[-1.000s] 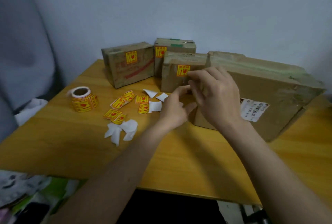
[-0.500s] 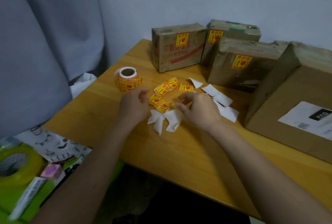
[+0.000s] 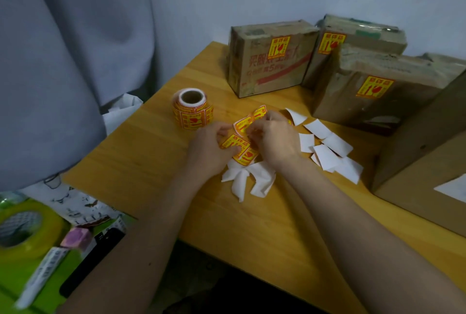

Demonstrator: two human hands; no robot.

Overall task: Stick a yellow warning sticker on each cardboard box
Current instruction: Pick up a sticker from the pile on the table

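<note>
Both hands are pinching at loose yellow stickers (image 3: 235,146) over the table (image 3: 151,162): I am watching the left hand (image 3: 209,147) curling thumb and fingers on one, the right hand (image 3: 273,137) working another strip (image 3: 249,119) just above it. Head view only. Three boxes already carry stickers; the big box (image 3: 413,175) showing no sticker is lying to the right, nearer the right hand. Roll (image 3: 193,108) is sitting left, backing scraps (image 3: 327,152) between.
</note>
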